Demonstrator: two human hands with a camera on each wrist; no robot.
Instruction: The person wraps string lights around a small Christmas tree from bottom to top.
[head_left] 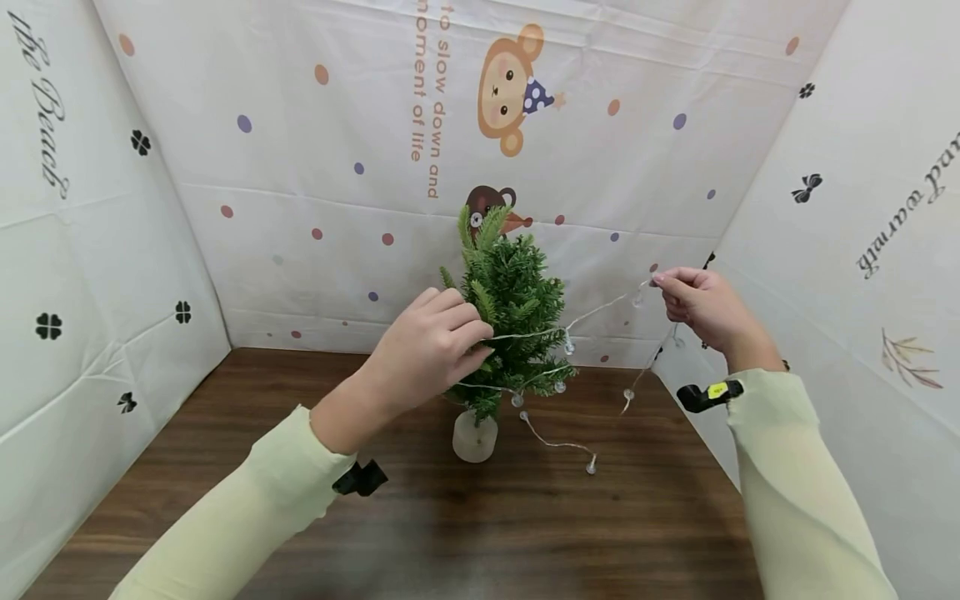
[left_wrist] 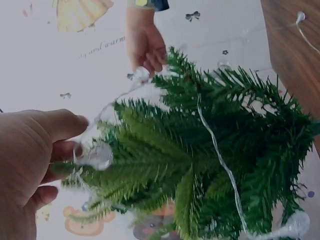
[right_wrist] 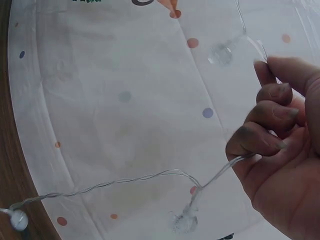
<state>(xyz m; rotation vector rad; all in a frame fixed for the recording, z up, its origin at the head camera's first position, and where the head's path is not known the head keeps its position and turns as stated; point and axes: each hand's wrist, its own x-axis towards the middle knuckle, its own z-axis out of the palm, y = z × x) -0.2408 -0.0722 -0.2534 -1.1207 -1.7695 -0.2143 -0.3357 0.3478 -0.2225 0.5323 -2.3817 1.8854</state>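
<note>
A small artificial Christmas tree (head_left: 525,287) stands on its pale round base (head_left: 475,439), with a clear-wired string of lights (head_left: 592,469) draped across its lower branches. My left hand (head_left: 427,346) is at the tree's left side, pinching the string between thumb and fingertips; a clear bulb (left_wrist: 100,156) hangs by those fingers in the left wrist view. Out to the right, my right hand (head_left: 708,308) pinches the same string between thumb and forefinger, its other fingers curled over the wire. Between both hands the wire runs across the tree's front. Branches hide the wire behind the tree.
The tree stands on a dark wood table (head_left: 420,533). Printed white cloth (head_left: 300,150) rises behind it and at both sides. A loose stretch of string with bulbs trails near the base, and another length hangs below my right hand.
</note>
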